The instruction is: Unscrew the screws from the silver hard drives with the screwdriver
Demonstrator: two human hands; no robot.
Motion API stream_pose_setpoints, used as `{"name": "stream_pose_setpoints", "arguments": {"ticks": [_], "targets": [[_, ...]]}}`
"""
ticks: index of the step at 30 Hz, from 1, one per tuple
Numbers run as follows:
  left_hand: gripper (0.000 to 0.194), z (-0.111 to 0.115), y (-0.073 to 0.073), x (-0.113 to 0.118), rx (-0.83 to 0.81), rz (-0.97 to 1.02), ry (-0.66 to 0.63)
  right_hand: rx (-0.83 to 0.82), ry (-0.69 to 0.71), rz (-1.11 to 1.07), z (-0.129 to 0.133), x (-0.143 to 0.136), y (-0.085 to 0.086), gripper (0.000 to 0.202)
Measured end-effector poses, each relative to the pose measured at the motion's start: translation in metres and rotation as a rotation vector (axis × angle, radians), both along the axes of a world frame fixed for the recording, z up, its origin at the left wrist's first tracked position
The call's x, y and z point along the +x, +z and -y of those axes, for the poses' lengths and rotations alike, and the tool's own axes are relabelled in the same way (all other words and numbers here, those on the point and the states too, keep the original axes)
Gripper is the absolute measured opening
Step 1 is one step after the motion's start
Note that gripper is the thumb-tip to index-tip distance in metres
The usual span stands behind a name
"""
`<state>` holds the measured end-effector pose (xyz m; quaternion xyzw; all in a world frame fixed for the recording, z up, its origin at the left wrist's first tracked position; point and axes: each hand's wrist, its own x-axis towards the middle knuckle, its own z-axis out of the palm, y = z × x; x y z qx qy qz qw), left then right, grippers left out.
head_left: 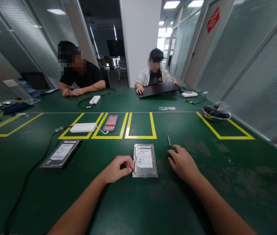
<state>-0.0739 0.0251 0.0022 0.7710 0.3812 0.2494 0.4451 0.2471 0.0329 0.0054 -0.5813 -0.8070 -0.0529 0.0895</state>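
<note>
A silver hard drive [145, 160] with a white label lies flat on the green table in front of me. My left hand [117, 169] rests curled at the drive's left edge, fingertips touching it. My right hand [182, 162] lies palm down just right of the drive, over the handle of a thin screwdriver [169, 142] whose tip points away from me. Whether the fingers grip the handle is hidden. A second hard drive [62, 153] lies further left, apart from both hands.
Yellow tape boxes [140, 136] mark the table's middle; a white power bank [83, 127] and a pink device [110, 123] lie there. A metal bowl [216, 113] sits far right. Two people sit across, one at a laptop [158, 89]. A black cable [28, 176] runs left.
</note>
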Motion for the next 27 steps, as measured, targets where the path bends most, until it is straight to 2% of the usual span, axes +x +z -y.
{"name": "stream_pose_setpoints", "arguments": {"ticks": [5,8,10,13,16,21,27], "targets": [[0.016,0.001,0.01,-0.006,0.112,-0.045,0.153,-0.004,0.005,-0.008,0.0,0.002,-0.001,0.031],[0.024,0.0,0.017,-0.02,0.202,-0.093,0.31,-0.01,0.016,-0.006,0.001,0.002,-0.002,0.036],[0.029,-0.002,0.019,-0.034,0.326,-0.243,0.475,-0.016,0.02,-0.003,0.002,0.002,-0.001,0.037],[0.037,-0.002,0.02,-0.06,0.512,-0.596,0.673,-0.029,0.021,0.003,0.003,0.001,-0.001,0.036],[0.048,0.006,0.021,-0.083,0.612,-0.921,0.858,-0.046,0.019,0.011,0.004,0.0,-0.001,0.034],[0.042,0.029,0.02,-0.109,0.515,-1.22,0.952,-0.071,0.008,0.023,0.004,-0.002,-0.002,0.032],[0.044,0.045,0.015,-0.137,0.366,-1.325,0.933,-0.089,0.005,0.04,0.005,-0.002,0.0,0.033]]}}
